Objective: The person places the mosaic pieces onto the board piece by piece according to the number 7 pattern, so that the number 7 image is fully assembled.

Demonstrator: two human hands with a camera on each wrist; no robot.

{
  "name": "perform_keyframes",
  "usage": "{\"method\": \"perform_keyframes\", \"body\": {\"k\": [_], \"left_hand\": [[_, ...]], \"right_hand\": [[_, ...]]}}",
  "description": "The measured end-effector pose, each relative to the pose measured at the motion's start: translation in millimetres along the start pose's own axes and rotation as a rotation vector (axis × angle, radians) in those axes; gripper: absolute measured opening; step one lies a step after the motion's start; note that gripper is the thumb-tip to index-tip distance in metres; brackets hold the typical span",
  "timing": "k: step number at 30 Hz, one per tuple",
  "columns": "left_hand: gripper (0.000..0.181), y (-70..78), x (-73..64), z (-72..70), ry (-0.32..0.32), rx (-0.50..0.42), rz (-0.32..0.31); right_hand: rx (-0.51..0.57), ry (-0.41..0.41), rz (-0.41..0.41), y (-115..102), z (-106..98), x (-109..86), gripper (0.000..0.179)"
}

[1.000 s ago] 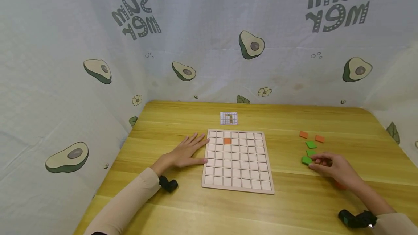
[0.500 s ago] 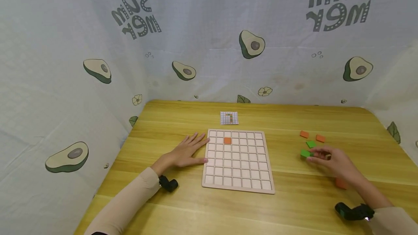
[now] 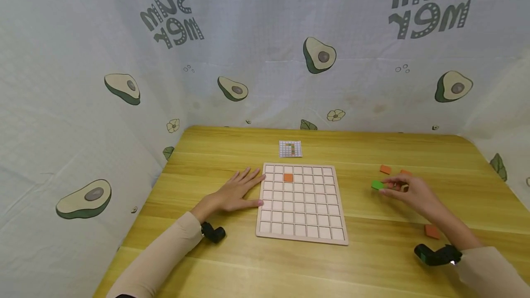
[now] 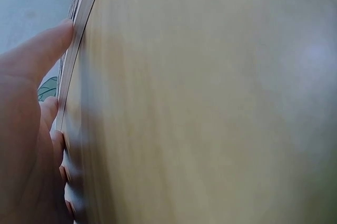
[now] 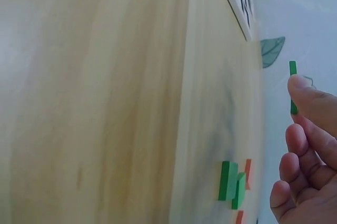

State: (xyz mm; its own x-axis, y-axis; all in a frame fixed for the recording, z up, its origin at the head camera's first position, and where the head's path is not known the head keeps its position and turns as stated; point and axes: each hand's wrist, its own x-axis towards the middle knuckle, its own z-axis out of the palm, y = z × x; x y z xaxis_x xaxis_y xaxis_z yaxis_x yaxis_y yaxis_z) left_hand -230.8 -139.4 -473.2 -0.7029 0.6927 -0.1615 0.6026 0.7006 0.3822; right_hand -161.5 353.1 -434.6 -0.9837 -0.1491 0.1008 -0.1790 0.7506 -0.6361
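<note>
In the head view, my right hand (image 3: 414,194) pinches a green square tile (image 3: 377,185) between thumb and fingertips, to the right of the board. The right wrist view shows this thin green tile (image 5: 293,87) edge-on, raised off the table. My left hand (image 3: 238,193) lies with fingers spread, thumb and fingertips at the left edge of a pale wooden grid board (image 3: 305,206). One orange tile (image 3: 288,177) sits in a cell of the board's second row from the far side. In the left wrist view, the thumb (image 4: 52,42) touches the board's rim (image 4: 79,34).
Behind the board lies a small card (image 3: 290,149) with a printed coloured grid. Loose orange tiles (image 3: 385,169) lie beyond the right hand, and another orange tile (image 3: 432,231) lies nearer. More green tiles (image 5: 228,181) show on the table. A printed cloth (image 3: 265,59) hangs behind.
My right hand has lifted the green tile from beside the other loose tiles and carried it left and away from me. The left hand and the board have stayed in place.
</note>
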Motion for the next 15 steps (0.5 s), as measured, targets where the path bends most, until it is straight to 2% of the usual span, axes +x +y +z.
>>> {"method": "perform_keyframes", "body": {"k": [15], "left_hand": [[0.083, 0.2, -0.3, -0.9, 0.004, 0.002, 0.004]], "right_hand": [[-0.004, -0.034, -0.011, -21.7, 6.2, 25.8, 0.033]]}}
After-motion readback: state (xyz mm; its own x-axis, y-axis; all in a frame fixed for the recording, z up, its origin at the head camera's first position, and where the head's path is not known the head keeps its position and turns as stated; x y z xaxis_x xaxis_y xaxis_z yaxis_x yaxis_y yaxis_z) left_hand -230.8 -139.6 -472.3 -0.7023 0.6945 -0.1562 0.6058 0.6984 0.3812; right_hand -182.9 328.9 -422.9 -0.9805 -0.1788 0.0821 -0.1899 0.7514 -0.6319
